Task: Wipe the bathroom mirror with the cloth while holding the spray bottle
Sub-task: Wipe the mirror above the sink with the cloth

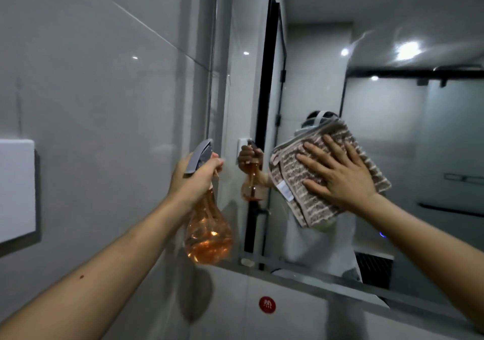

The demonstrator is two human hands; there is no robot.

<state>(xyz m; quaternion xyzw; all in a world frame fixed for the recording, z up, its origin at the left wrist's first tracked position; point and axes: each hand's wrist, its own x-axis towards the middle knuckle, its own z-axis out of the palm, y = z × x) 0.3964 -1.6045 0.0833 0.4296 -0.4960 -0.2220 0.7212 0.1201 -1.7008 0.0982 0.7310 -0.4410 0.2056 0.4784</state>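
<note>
The fingers (318,156) of the right hand (340,174) are spread wide and flat, palm pressing the cloth (301,203) against the mirror (432,135). Nothing is pinched; the cloth stays up only by that pressure on the glass. It is a ribbed, brownish towel, folded into a thick pad, with a white label showing near the thumb. It looks soft and limp, and its lower end hangs below the palm, so I judge it would slump or slide down the moment the hand eased off. A broad, flat palm over the middle of the pad seems the right hold, since it keeps the folds together and spreads the push.

Over on the other side, the left hand (196,177) is wrapped around the neck of the spray bottle (208,237), fingers closed just under the grey trigger head, held up in the air just beside the mirror's left edge and near the tiled wall (91,104). The bottle is clear orange plastic, bulb-shaped at the bottom, with liquid sitting in the lower part. That puts the weight low, so it should hang steadily from the neck and feel fairly light. The plastic is smooth and could be slippery if wet; the narrow neck is the sure place to grip. Whether a finger rests on the trigger I cannot tell.
</note>
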